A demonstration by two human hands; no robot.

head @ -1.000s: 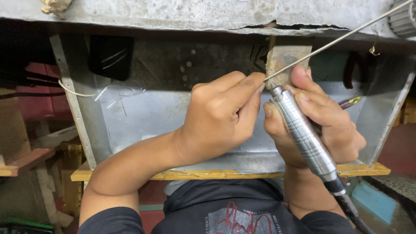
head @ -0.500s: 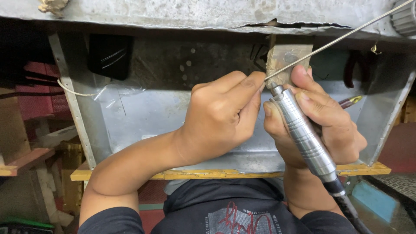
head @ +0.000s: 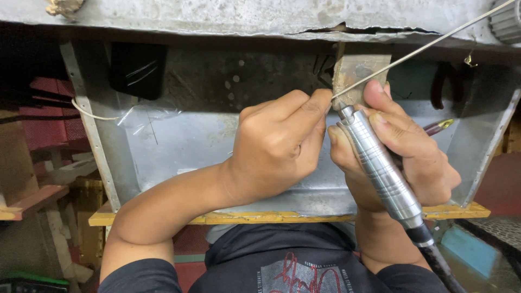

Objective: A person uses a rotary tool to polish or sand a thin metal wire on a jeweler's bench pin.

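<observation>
Two bare hands are working close together, just above the dark shirt (head: 282, 260) at the 6 o'clock edge of my view. My right hand (head: 401, 157) is at about 3 o'clock from the centre, and its fingers (head: 399, 133) are wrapped tightly around a silver rotary handpiece (head: 380, 165). This ribbed metal tool lies tilted, its black hose end (head: 434, 260) pointing to 5 o'clock and its tip pointing to 11 o'clock. My left hand (head: 277, 149) sits at the centre, curled nearly into a fist, and its thumb and forefinger are pinched together right at the tip of the handpiece. I cannot tell what small piece they pinch, because the fingers cover it. The two hands are touching each other there.

Under both hands is a grey metal tray (head: 179, 157), with a yellow wooden strip (head: 163, 218) along its near edge. Just beyond the fingertips, at 12 o'clock, a small worn wooden block (head: 358, 68) sticks out from the table (head: 217, 19). A thin metal rod (head: 434, 40) runs from the pinching point up toward 2 o'clock. Behind my right hand, at 3 o'clock, the end of a dark red pen-like tool with a gold tip (head: 439, 126) shows. Farther, at 10 o'clock, a black pouch (head: 138, 68) hangs in the shadow under the table.
</observation>
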